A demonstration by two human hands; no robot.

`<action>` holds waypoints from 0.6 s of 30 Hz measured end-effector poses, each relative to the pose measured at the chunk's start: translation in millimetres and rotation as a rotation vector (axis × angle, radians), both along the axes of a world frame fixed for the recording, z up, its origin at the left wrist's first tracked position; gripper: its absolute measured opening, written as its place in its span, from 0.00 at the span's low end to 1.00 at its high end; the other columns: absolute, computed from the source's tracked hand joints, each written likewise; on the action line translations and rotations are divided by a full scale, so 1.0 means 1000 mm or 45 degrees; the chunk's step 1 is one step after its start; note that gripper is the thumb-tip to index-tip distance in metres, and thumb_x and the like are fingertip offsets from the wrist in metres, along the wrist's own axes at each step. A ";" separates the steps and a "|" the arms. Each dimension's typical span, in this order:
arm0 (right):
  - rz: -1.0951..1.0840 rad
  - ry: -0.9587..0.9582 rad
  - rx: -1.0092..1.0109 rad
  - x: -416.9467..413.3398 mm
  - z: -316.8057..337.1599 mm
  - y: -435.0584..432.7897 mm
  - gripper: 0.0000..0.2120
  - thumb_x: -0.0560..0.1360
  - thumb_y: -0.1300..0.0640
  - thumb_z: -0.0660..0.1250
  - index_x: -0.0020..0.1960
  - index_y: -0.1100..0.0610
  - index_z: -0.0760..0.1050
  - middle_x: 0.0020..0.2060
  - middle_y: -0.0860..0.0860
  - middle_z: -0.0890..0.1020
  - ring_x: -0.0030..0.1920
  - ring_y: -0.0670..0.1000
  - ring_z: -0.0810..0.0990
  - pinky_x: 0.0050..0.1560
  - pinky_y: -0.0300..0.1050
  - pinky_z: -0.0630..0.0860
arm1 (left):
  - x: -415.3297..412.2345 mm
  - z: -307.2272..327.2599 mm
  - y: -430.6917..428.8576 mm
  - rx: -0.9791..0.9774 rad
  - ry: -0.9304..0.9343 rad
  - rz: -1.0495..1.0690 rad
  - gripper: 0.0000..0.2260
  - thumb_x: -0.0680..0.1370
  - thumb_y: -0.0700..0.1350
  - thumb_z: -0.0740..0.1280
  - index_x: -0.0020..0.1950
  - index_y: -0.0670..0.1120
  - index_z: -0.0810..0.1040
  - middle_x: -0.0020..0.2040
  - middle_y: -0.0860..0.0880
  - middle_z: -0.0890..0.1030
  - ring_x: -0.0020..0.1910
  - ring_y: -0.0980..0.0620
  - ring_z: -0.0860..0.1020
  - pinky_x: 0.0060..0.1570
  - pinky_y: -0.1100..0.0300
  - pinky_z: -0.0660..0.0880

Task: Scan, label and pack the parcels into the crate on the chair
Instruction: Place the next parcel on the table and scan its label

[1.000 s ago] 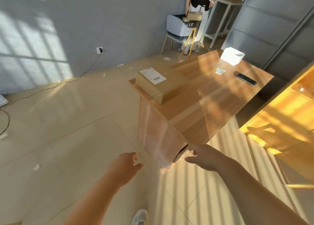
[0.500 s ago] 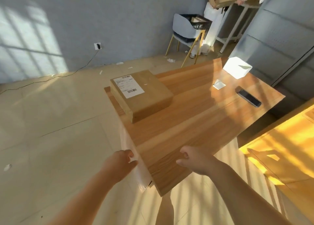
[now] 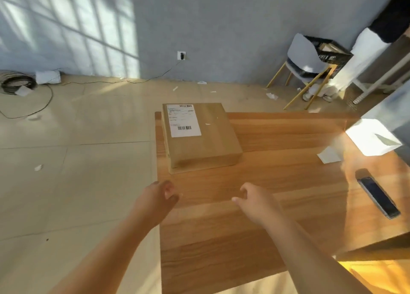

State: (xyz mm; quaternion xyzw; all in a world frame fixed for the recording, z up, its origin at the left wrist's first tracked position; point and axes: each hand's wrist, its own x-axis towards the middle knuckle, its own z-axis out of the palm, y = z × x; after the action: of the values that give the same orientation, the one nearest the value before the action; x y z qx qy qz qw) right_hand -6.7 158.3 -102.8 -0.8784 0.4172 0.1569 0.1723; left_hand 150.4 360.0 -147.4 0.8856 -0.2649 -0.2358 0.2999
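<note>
Parcel [image 3: 200, 136]: label up, at counter [image 3: 266, 205] corner, easy grab.
Left hand [image 3: 158, 197]: empty, loose, near parcel's front.
Right hand [image 3: 255, 199]: likewise empty, loose.

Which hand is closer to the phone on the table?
Right. The right hand hovers over the table, with the phone off to its right. The left hand is at the table's left edge, farther from the phone.

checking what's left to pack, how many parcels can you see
2. One labelled parcel lies on the table, far left corner; a second parcel shows as brown cardboard inside the crate on the chair. More may be hidden in it.
</note>
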 end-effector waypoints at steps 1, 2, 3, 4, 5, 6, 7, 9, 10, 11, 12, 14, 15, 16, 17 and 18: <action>-0.027 -0.049 -0.016 0.009 -0.004 -0.009 0.23 0.77 0.41 0.62 0.67 0.51 0.69 0.58 0.47 0.78 0.52 0.50 0.78 0.48 0.47 0.75 | 0.007 -0.001 -0.010 -0.042 0.004 0.056 0.16 0.75 0.54 0.66 0.60 0.51 0.74 0.56 0.52 0.76 0.51 0.53 0.76 0.49 0.58 0.73; -0.059 -0.101 -0.026 0.018 -0.008 -0.019 0.24 0.76 0.41 0.63 0.68 0.51 0.68 0.60 0.48 0.77 0.55 0.50 0.77 0.50 0.47 0.75 | 0.015 -0.001 -0.020 -0.084 0.003 0.116 0.18 0.75 0.54 0.67 0.63 0.50 0.73 0.58 0.50 0.74 0.53 0.50 0.76 0.52 0.56 0.73; -0.093 -0.151 -0.029 0.027 -0.012 -0.027 0.26 0.76 0.41 0.63 0.70 0.51 0.66 0.62 0.48 0.76 0.58 0.51 0.76 0.52 0.47 0.74 | 0.022 -0.003 -0.030 -0.120 -0.001 0.176 0.21 0.75 0.53 0.68 0.65 0.49 0.71 0.60 0.48 0.72 0.55 0.48 0.76 0.53 0.56 0.72; -0.128 -0.195 -0.030 0.036 -0.015 -0.036 0.28 0.76 0.40 0.63 0.71 0.52 0.64 0.65 0.49 0.74 0.61 0.52 0.75 0.53 0.47 0.73 | 0.030 -0.004 -0.039 -0.143 -0.007 0.231 0.23 0.75 0.53 0.68 0.67 0.48 0.69 0.63 0.46 0.70 0.57 0.46 0.75 0.54 0.55 0.71; -0.161 -0.234 -0.035 0.045 -0.018 -0.044 0.30 0.76 0.40 0.62 0.73 0.53 0.62 0.66 0.51 0.72 0.63 0.53 0.74 0.55 0.49 0.72 | 0.038 -0.005 -0.048 -0.155 -0.013 0.279 0.25 0.74 0.54 0.68 0.68 0.47 0.67 0.65 0.45 0.69 0.58 0.45 0.74 0.56 0.53 0.71; -0.191 -0.267 -0.040 0.054 -0.020 -0.052 0.32 0.76 0.40 0.62 0.74 0.53 0.59 0.68 0.52 0.70 0.65 0.55 0.72 0.57 0.50 0.72 | 0.045 -0.006 -0.055 -0.163 -0.014 0.322 0.27 0.74 0.55 0.68 0.70 0.46 0.66 0.66 0.44 0.67 0.60 0.43 0.73 0.59 0.51 0.70; -0.214 -0.297 -0.043 0.062 -0.023 -0.059 0.33 0.76 0.40 0.62 0.75 0.54 0.57 0.69 0.53 0.69 0.66 0.57 0.71 0.60 0.51 0.71 | 0.052 -0.008 -0.063 -0.172 -0.005 0.362 0.29 0.74 0.56 0.67 0.71 0.46 0.64 0.67 0.43 0.66 0.61 0.43 0.72 0.61 0.49 0.69; -0.254 -0.353 -0.024 0.078 -0.027 -0.072 0.36 0.76 0.39 0.62 0.76 0.55 0.54 0.71 0.54 0.65 0.69 0.58 0.68 0.63 0.53 0.69 | 0.063 -0.012 -0.075 -0.182 0.027 0.422 0.30 0.75 0.56 0.67 0.72 0.46 0.62 0.68 0.44 0.65 0.64 0.43 0.69 0.63 0.49 0.66; -0.271 -0.376 0.001 0.085 -0.029 -0.078 0.37 0.76 0.39 0.61 0.76 0.55 0.52 0.72 0.54 0.63 0.69 0.58 0.67 0.64 0.54 0.68 | 0.068 -0.014 -0.080 -0.179 0.048 0.437 0.30 0.75 0.56 0.66 0.73 0.46 0.61 0.68 0.44 0.65 0.64 0.43 0.69 0.63 0.50 0.66; -0.284 -0.391 0.026 0.091 -0.032 -0.085 0.38 0.76 0.38 0.61 0.77 0.55 0.51 0.73 0.54 0.62 0.70 0.57 0.66 0.64 0.54 0.67 | 0.072 -0.017 -0.085 -0.173 0.073 0.440 0.30 0.76 0.56 0.65 0.73 0.47 0.61 0.68 0.45 0.66 0.64 0.44 0.69 0.62 0.51 0.66; -0.292 -0.396 0.050 0.096 -0.034 -0.090 0.38 0.76 0.38 0.60 0.77 0.55 0.50 0.74 0.54 0.61 0.71 0.57 0.65 0.65 0.54 0.67 | 0.076 -0.019 -0.089 -0.170 0.106 0.432 0.28 0.76 0.56 0.64 0.72 0.47 0.62 0.66 0.45 0.68 0.63 0.44 0.70 0.60 0.51 0.67; -0.308 -0.397 0.119 0.104 -0.039 -0.101 0.39 0.76 0.38 0.60 0.78 0.54 0.49 0.75 0.54 0.60 0.72 0.57 0.64 0.67 0.54 0.65 | 0.081 -0.021 -0.095 -0.189 0.174 0.414 0.24 0.76 0.56 0.63 0.69 0.48 0.66 0.62 0.46 0.72 0.59 0.47 0.73 0.57 0.53 0.69; -0.322 -0.402 0.173 0.106 -0.041 -0.106 0.39 0.76 0.37 0.60 0.78 0.54 0.48 0.75 0.54 0.61 0.72 0.57 0.64 0.67 0.54 0.65 | 0.082 -0.022 -0.097 -0.215 0.194 0.413 0.22 0.77 0.55 0.64 0.67 0.47 0.68 0.60 0.47 0.74 0.56 0.48 0.74 0.55 0.55 0.71; -0.337 -0.407 0.231 0.107 -0.043 -0.110 0.39 0.76 0.37 0.60 0.78 0.53 0.48 0.75 0.53 0.62 0.72 0.57 0.64 0.67 0.53 0.65 | 0.084 -0.023 -0.099 -0.246 0.208 0.420 0.19 0.77 0.53 0.64 0.65 0.47 0.69 0.58 0.48 0.75 0.54 0.50 0.74 0.53 0.55 0.72; -0.350 -0.412 0.279 0.108 -0.045 -0.114 0.38 0.76 0.37 0.60 0.78 0.53 0.49 0.75 0.53 0.63 0.72 0.56 0.65 0.67 0.53 0.65 | 0.084 -0.023 -0.101 -0.279 0.221 0.431 0.17 0.77 0.51 0.65 0.63 0.47 0.71 0.57 0.48 0.77 0.52 0.50 0.76 0.53 0.55 0.73; -0.351 -0.417 0.310 0.107 -0.047 -0.118 0.38 0.76 0.37 0.60 0.78 0.53 0.51 0.74 0.53 0.65 0.72 0.55 0.66 0.68 0.52 0.65 | 0.084 -0.024 -0.102 -0.305 0.237 0.441 0.16 0.77 0.49 0.66 0.63 0.47 0.71 0.57 0.49 0.78 0.51 0.51 0.77 0.53 0.53 0.75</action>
State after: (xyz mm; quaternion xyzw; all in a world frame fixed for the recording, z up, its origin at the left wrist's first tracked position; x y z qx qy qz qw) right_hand 100.8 40.5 -149.5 -0.7996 0.4778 0.0365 0.3620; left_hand 234.5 257.7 -171.2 0.8503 -0.1061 -0.2283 0.4621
